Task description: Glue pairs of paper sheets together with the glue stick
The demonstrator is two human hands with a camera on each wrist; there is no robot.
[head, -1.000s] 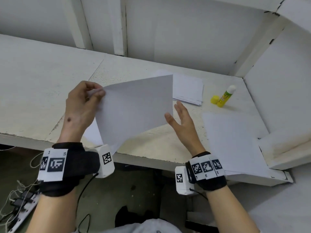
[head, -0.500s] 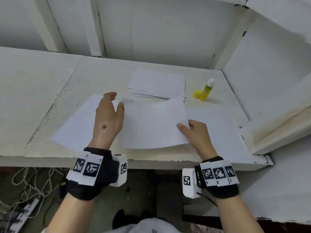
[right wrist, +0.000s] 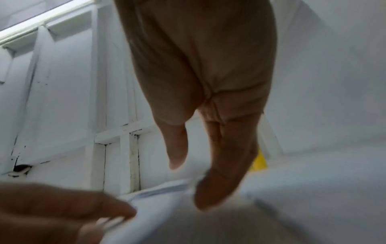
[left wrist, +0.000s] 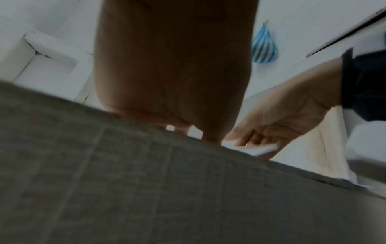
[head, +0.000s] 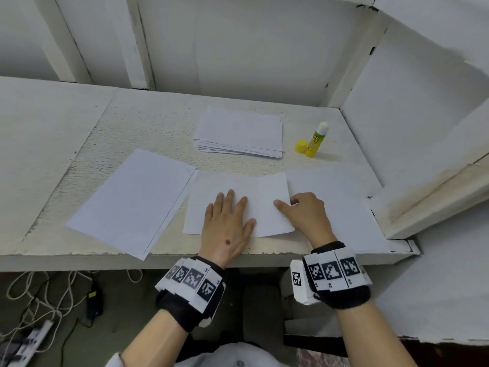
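A white sheet (head: 254, 192) lies flat on the table near its front edge. My left hand (head: 227, 221) presses on it with straight, spread fingers. My right hand (head: 299, 210) pinches the sheet's right edge, thumb on top and fingers curled at the edge; the left wrist view shows that pinched paper edge (left wrist: 261, 148). The glue stick (head: 316, 140) stands uncapped at the back right, with its yellow cap (head: 301, 146) beside it. The stack of sheets (head: 238, 131) lies behind the hands.
Two overlapping sheets (head: 132, 197) lie at an angle on the left, reaching the table's front edge. Another sheet (head: 336, 207) lies on the right, next to a raised white ledge (head: 423, 197). White wall panels close the back. Cables lie on the floor below.
The sheet, held up in the air a second ago, now lies on the table. My left hand left its top corner and lies flat on it; my right hand took the right edge.
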